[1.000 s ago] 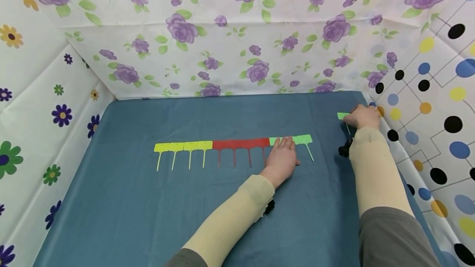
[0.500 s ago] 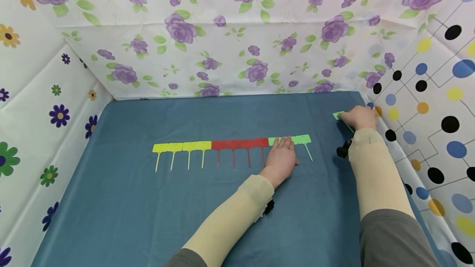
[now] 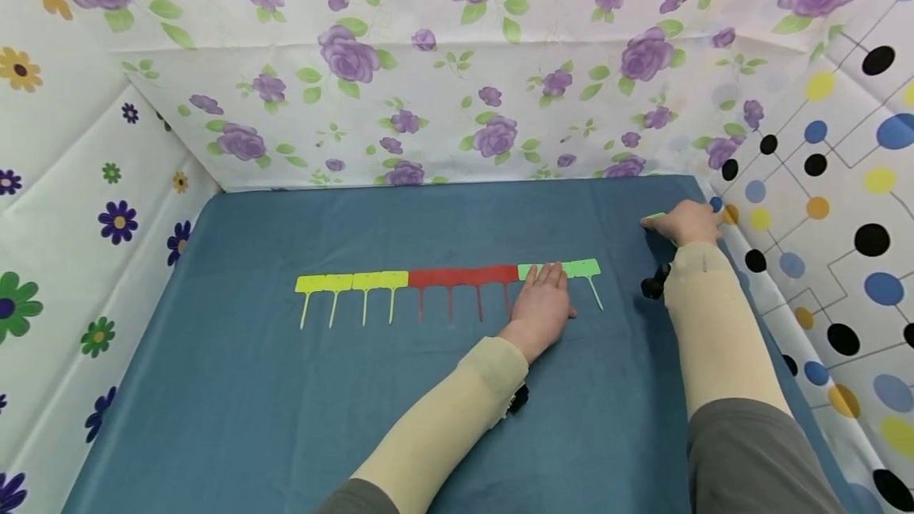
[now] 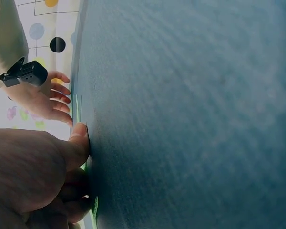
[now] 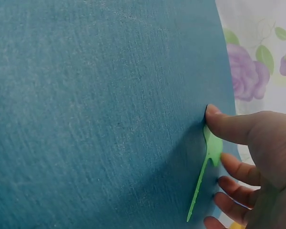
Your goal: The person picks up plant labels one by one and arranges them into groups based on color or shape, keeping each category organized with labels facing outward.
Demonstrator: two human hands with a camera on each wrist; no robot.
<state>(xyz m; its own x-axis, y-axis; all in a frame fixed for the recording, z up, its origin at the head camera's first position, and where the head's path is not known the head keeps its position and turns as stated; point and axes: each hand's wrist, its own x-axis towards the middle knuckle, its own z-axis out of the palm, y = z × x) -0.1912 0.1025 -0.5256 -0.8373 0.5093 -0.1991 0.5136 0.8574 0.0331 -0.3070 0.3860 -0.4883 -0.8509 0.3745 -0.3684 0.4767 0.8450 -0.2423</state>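
Observation:
A row of flat plastic tags with thin tails lies on the blue cloth: yellow tags (image 3: 353, 282) at the left, red tags (image 3: 462, 278) in the middle, green tags (image 3: 581, 268) at the right. My left hand (image 3: 540, 312) rests on the green part with fingers stretched out, covering some of those tags. At the far right corner, my right hand (image 3: 691, 222) pinches one loose green tag (image 5: 213, 144) between thumb and index finger. Its narrow, notched tail points away from the hand in the right wrist view. The other right fingers are loosely bent.
Blue cloth (image 3: 236, 403) covers the work surface. Behind it rises a purple-flowered sheet (image 3: 428, 101). A dotted sheet (image 3: 842, 276) stands close beside the right arm, and a flower-print sheet (image 3: 64, 300) bounds the left side.
My right hand has shifted slightly left with the green tag, which has turned and now shows only a thin edge in the head view. The left hand and the row have stayed put.

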